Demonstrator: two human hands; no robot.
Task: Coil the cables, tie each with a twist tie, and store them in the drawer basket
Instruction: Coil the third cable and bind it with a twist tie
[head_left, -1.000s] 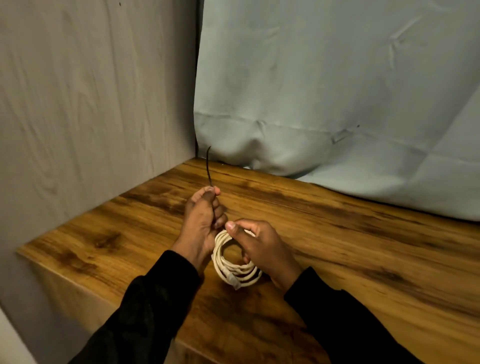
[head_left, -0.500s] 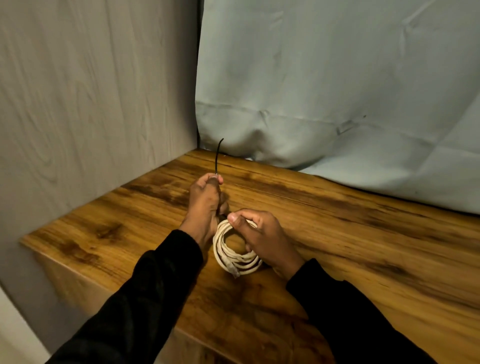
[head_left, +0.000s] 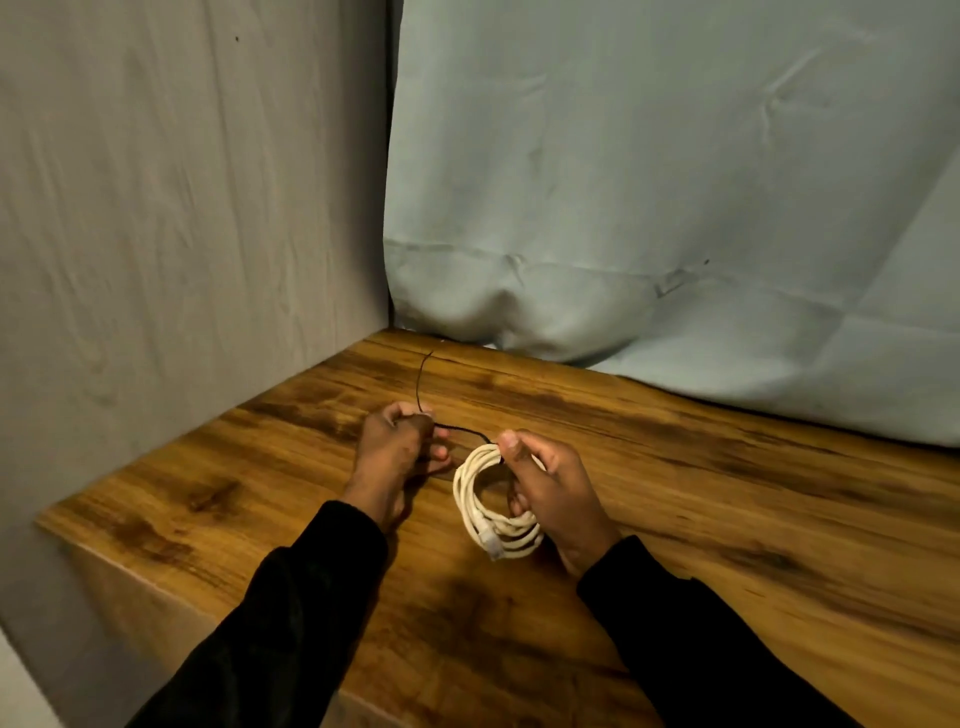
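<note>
The right hand (head_left: 556, 493) held the coiled white cable (head_left: 491, 499) upright just above the wooden tabletop (head_left: 727, 509); the thumb lay over the top of the coil and the remaining fingers curled through and behind its loops, so the hand was closed round the coil; a pale connector plug (head_left: 490, 540) showed at the lower front of the coil, pointing down toward the table. The left hand (head_left: 397, 457) was positioned just to the left of the coil, apart from it, with its fingers curled and pinching the black twist tie (head_left: 465, 430); one stretch of the tie ran from the left hand's fingers across the gap to the top of the coil, beneath the right thumb; the free end rose from the left hand in a thin curve toward the back corner. Whether the tie had passed fully round the coil could not be determined. Both forearms wore dark sleeves (head_left: 311, 597). A grey wall (head_left: 182, 208) stood to the left of the table; a pale blue cloth (head_left: 675, 182) hung behind it, its lower edge resting on the table's rear edge.
</note>
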